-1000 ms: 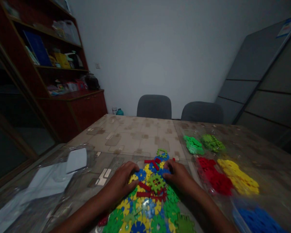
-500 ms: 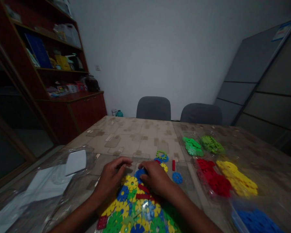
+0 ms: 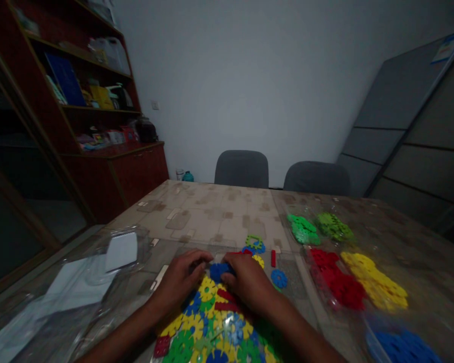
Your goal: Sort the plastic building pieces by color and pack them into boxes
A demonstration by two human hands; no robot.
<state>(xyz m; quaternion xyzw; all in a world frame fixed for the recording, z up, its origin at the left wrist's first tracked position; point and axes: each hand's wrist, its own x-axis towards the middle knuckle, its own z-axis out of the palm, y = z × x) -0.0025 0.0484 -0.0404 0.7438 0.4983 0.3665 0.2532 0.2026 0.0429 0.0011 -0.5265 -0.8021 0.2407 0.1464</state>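
Observation:
A heap of flat plastic gear-shaped pieces (image 3: 215, 327) in yellow, blue, green and red lies on the table right before me. My left hand (image 3: 181, 282) rests on the heap's left top edge with its fingers curled toward a blue piece (image 3: 218, 271). My right hand (image 3: 249, 282) lies over the heap's right side, its fingers closed on that same blue piece. Both hands meet at it. A loose blue gear (image 3: 279, 278), a red stick (image 3: 273, 258) and a green frame piece (image 3: 254, 243) lie just beyond.
Sorted piles sit at the right: green (image 3: 303, 229), light green (image 3: 333, 226), red (image 3: 335, 285), yellow (image 3: 374, 287), blue (image 3: 401, 348). Clear plastic packaging (image 3: 98, 267) lies at the left. Two grey chairs (image 3: 242, 169) stand behind the table, and a wooden shelf unit (image 3: 79, 111) fills the left wall.
Both hands have drawn together at the heap's far edge, closing in on the blue piece. The right hand slid left, uncovering a blue gear and a red stick.

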